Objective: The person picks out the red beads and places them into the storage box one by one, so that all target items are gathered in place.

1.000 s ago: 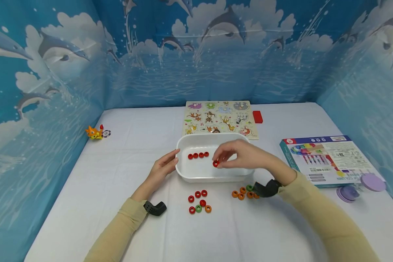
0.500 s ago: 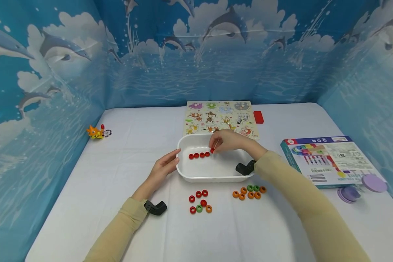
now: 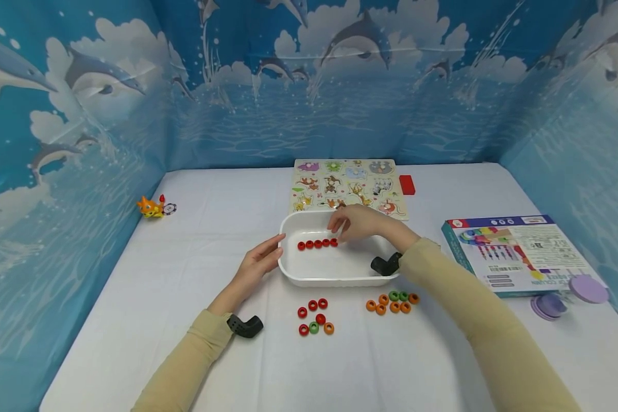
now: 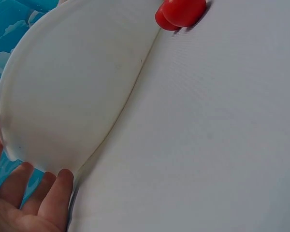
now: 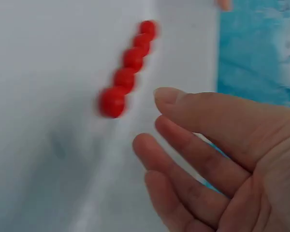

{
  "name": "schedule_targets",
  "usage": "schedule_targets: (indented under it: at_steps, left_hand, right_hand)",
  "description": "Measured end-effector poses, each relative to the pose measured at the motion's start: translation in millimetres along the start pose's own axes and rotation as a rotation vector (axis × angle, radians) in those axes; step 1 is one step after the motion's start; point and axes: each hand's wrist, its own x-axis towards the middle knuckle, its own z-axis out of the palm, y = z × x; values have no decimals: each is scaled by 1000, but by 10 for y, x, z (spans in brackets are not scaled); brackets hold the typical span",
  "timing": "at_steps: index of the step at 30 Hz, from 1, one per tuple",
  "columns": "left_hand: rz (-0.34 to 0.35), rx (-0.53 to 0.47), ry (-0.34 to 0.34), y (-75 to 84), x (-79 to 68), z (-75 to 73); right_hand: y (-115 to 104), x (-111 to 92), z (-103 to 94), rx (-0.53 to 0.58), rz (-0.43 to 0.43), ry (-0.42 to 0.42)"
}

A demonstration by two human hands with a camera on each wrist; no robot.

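Note:
A white plastic tray [image 3: 335, 270] holds a row of several red beads [image 3: 317, 244]. My left hand [image 3: 254, 266] rests its fairly straight fingers against the tray's left end; in the left wrist view the fingertips [image 4: 64, 180] touch the tray wall. Over the tray's back part, my right hand [image 3: 359, 222] hovers by the right end of the row. The right wrist view shows its thumb and fingers parted, with nothing between them, just apart from the nearest red bead [image 5: 112, 102].
In front of the tray lie a group of red, green and orange beads [image 3: 321, 319] and another of orange and green beads [image 3: 395, 307]. An animal puzzle board [image 3: 316, 183] sits behind. A flat box [image 3: 525, 252] and purple lids [image 3: 588, 288] lie right, a small orange toy [image 3: 150, 207] left.
My right hand carried a red bead to the right end of the row, set it down there and let go. The left hand has stayed at the tray's end.

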Motion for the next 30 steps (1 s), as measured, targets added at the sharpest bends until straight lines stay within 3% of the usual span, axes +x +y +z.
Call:
schedule_targets:
  at_steps: [3,7,11,15,22,30]
  left_hand:
    - [3,0,9,-75,22,-16]
    - [-7,-6,13,-85,28,-16]
    - [-19,-17,4,-69,29,-17]
    - [-18,-17,-14,-13,13,-10]
    - [-8,7,-28,140,-53,34]
    - [-14,5,-18,160,-54,49]
  right_hand:
    - [-125,-161,-74,31,-49,33]
    - [-346,-477,-48,96,-181,83]
    - [-494,-780,170,135,-272,114]
    - [-548,-981,507,211,-292,121]
    - [-548,-1100,1064,275,-331,225]
    - [-529,-1045,1331,235,-385,436]
